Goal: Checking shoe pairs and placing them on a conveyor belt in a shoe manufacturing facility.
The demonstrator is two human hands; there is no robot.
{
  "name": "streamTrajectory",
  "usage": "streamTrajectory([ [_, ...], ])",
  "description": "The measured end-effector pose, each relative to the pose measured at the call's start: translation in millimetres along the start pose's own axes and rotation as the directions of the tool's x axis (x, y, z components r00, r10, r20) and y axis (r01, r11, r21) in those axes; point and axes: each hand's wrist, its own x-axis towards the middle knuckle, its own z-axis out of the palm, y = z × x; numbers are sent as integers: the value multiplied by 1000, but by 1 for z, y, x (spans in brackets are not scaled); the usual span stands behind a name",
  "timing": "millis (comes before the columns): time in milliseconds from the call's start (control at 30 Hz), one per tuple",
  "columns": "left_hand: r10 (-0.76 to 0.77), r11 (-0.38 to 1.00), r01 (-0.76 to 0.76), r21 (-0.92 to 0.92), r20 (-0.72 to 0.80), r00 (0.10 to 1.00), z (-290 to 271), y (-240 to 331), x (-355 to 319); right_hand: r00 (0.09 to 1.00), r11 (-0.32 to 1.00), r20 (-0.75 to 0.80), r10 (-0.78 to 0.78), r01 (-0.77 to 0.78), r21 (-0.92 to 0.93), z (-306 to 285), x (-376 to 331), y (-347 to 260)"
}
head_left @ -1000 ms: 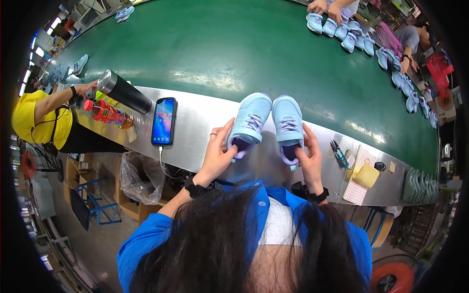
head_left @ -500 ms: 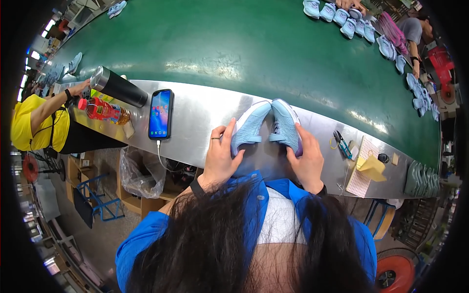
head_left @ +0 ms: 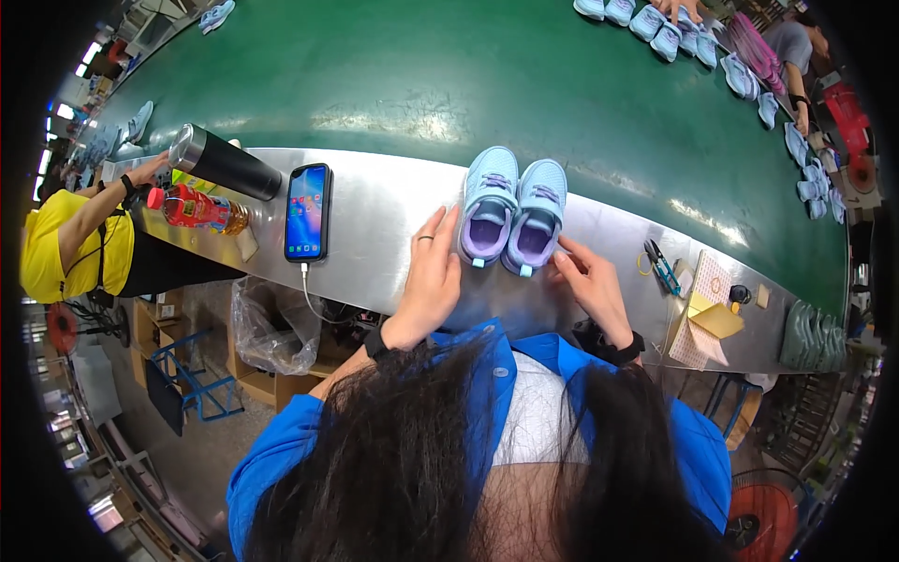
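Observation:
Two small light blue shoes with purple insides stand side by side on the steel bench (head_left: 375, 244), toes toward the green belt: the left shoe (head_left: 489, 204) and the right shoe (head_left: 537, 214). My left hand (head_left: 433, 272) lies flat on the bench, fingers apart, its fingertips at the heel of the left shoe. My right hand (head_left: 590, 281) rests beside the heel of the right shoe, fingers loosely apart. Neither hand grips anything.
A phone (head_left: 308, 212) on a cable, a black flask (head_left: 225, 161) and a red-capped bottle (head_left: 195, 208) lie at the left. Scissors (head_left: 661, 266) and yellow papers (head_left: 712, 317) sit at the right. Beyond runs the green belt (head_left: 468, 75) with more blue shoes (head_left: 674, 33). A person in yellow (head_left: 66, 244) works at the left.
The pair of shoes, held pressed together in both hands half a second ago, now stands on the bench. Both hands have let go and drawn back to the heels.

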Motion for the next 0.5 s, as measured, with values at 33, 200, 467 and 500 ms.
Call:
streamTrajectory([
  [33,8,999,-12,-34,-112,994,3,6,1,995,995,-50,-91,88,-55,-1,1,7],
  [200,90,929,-130,345,129,988,14,50,9,980,992,-173,-99,84,-95,-6,-1,21],
  [467,205,860,-234,454,114,972,11,40,45,953,959,-221,-205,151,-240,7,4,28],
  [500,204,859,-235,456,118,972,-1,35,55,967,976,-200,-157,120,-183,4,3,33],
])
